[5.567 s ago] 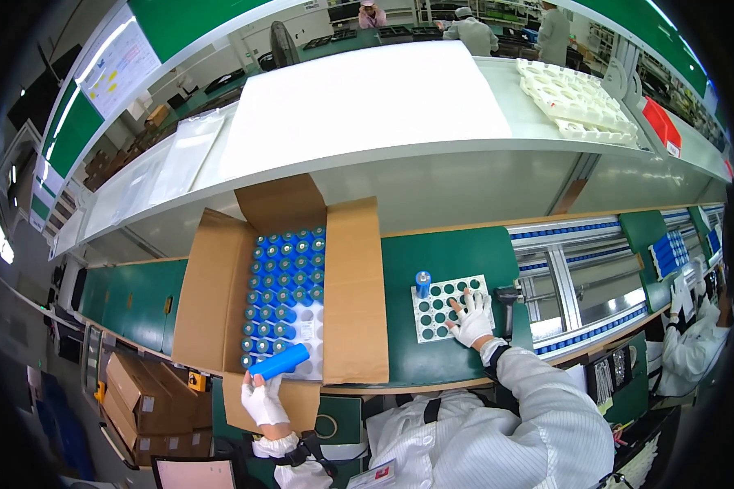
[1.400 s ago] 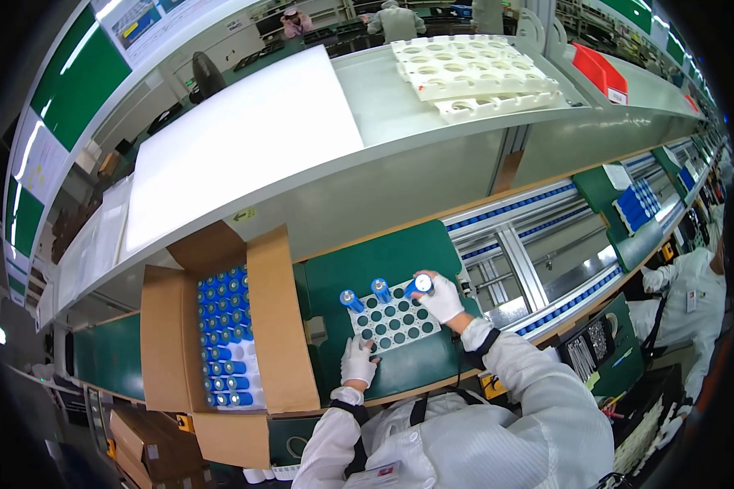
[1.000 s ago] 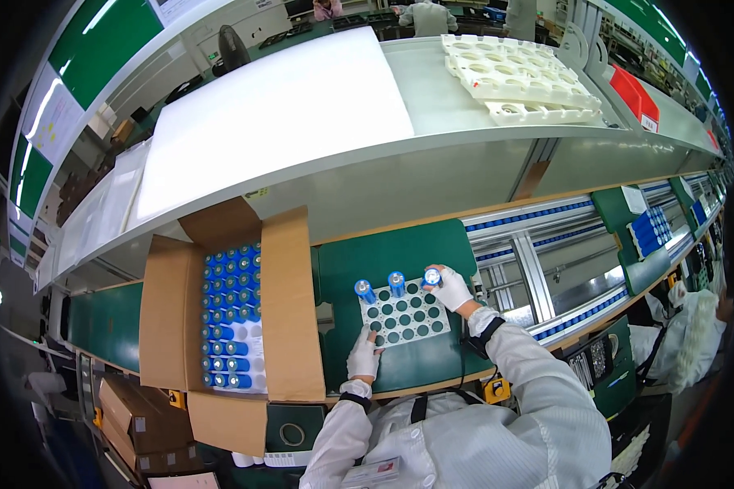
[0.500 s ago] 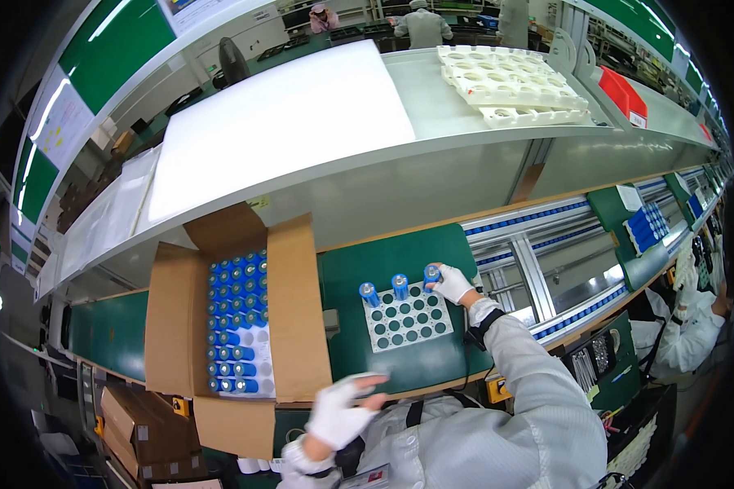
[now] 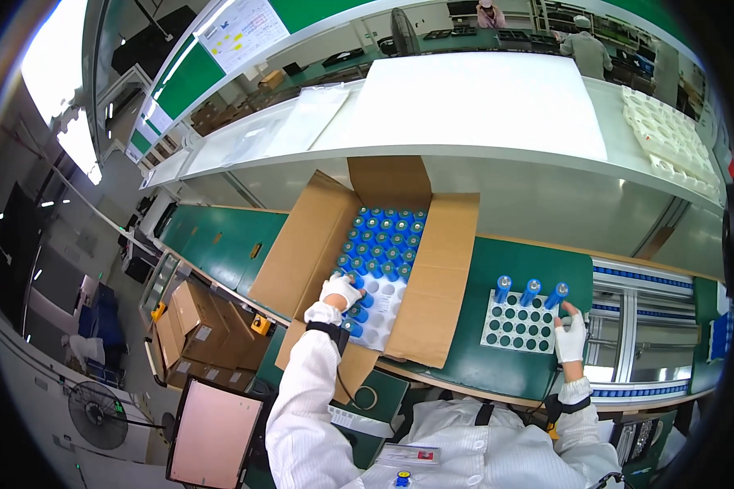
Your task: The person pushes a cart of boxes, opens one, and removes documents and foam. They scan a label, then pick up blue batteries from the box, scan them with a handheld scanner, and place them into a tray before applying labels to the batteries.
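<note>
My left hand, in a white glove with bare fingertips, reaches into an open cardboard box. Its fingers curl round a blue cylindrical battery cell at the left of the box; the grip is partly hidden. Upright blue cells fill the far part, with a white holed tray bare at the near right. On the green mat, a white holed cell holder carries three upright cells along its far edge. My right hand, also gloved, is open beside the rightmost cell, fingertips near its base.
A roller conveyor runs at the right, with a block of blue cells farther along. Above the bench is a shelf with pale holed trays. Closed cartons and a fan stand lower left.
My left hand has moved from near the bench's front edge into the box. The right hand has drawn back from the third cell, which stands in the holder. The view has swung left.
</note>
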Action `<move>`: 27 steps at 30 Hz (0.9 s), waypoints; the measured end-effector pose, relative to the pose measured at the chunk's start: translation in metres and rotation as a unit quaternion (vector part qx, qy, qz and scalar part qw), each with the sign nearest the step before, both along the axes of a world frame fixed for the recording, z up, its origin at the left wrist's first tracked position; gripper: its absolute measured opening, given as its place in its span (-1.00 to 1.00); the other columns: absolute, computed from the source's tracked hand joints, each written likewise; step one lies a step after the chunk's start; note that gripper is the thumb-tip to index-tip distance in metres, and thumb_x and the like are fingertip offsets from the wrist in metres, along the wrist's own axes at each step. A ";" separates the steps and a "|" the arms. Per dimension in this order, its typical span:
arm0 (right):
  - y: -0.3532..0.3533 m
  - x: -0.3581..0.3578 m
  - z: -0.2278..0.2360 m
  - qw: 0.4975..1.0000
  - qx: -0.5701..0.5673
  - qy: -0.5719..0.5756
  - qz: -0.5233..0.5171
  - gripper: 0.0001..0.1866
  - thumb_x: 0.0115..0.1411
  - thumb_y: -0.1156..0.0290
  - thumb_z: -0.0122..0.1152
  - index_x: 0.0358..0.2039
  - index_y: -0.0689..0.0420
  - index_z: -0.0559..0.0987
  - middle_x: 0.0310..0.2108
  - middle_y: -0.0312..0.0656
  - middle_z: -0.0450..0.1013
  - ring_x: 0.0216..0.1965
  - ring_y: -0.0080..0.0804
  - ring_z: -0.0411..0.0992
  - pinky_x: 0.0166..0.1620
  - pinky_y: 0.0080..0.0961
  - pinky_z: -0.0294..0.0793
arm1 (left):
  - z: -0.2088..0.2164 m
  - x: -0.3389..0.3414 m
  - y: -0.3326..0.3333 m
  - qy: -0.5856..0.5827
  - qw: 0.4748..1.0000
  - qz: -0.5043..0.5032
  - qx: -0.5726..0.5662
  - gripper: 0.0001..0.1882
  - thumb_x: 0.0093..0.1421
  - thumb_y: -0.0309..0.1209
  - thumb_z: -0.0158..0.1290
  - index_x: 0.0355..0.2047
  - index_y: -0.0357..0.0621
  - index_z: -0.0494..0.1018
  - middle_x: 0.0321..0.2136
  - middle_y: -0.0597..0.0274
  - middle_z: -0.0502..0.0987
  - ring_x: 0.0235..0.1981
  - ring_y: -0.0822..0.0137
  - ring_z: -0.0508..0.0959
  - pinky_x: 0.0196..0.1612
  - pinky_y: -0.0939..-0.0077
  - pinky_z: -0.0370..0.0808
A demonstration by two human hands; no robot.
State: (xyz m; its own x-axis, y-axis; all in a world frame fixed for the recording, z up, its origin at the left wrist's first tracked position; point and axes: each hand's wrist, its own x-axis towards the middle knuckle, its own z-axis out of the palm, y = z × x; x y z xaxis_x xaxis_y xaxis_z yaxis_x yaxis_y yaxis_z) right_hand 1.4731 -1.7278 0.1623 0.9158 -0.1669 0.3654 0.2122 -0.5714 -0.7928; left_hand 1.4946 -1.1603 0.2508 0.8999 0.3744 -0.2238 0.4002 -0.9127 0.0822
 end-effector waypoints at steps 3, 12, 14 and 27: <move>0.008 -0.018 0.006 0.998 0.050 0.008 0.024 -0.62 0.07 0.60 0.25 -0.05 0.16 0.52 -0.22 -0.25 0.46 -0.49 -0.63 0.36 -0.40 -0.65 0.39 | -0.021 0.011 -0.011 0.097 0.994 -0.007 0.048 -0.27 -0.05 0.17 0.23 0.10 0.15 0.47 0.31 -0.02 0.16 0.31 -0.20 0.10 0.35 0.08 0.05; 0.008 -0.050 0.002 0.995 0.052 0.084 -0.033 -0.71 0.05 0.57 0.27 -0.16 0.11 0.58 -0.43 -0.27 0.44 -0.54 -0.56 0.36 -0.41 -0.58 0.39 | -0.048 0.030 -0.020 0.068 0.990 0.007 0.121 -0.38 -0.01 0.04 0.23 -0.09 -0.20 0.56 0.03 -0.11 0.50 0.14 0.00 0.42 0.14 0.22 0.38; 0.018 -0.050 0.015 0.998 0.034 0.052 -0.019 -0.71 0.04 0.55 0.28 -0.17 0.10 0.59 -0.37 -0.24 0.47 -0.52 -0.52 0.38 -0.39 -0.56 0.41 | -0.048 0.021 0.001 0.026 0.995 0.016 0.098 -0.42 -0.03 -0.02 0.25 -0.14 -0.23 0.57 -0.10 -0.12 0.56 -0.03 0.00 0.56 0.01 0.26 0.50; 0.121 -0.050 0.099 0.919 0.163 0.128 0.337 -0.42 0.08 0.37 0.36 0.14 0.09 0.44 -0.37 -0.27 0.52 -0.47 -0.62 0.45 -0.32 -0.62 0.49 | 0.077 -0.100 -0.088 -0.198 0.571 0.100 -0.790 -0.40 0.22 -0.26 0.16 0.06 -0.53 0.24 -0.05 -0.14 0.45 -0.08 0.08 0.56 0.00 0.35 0.59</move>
State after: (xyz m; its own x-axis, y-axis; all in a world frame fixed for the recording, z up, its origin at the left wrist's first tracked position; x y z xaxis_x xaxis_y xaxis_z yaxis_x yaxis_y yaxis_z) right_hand 1.4227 -1.6068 0.2617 0.9004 0.4067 0.1548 0.2134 -0.1027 -0.9716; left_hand 1.3948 -1.2486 0.3273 0.9715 0.0912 -0.2186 0.1479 0.4873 0.8606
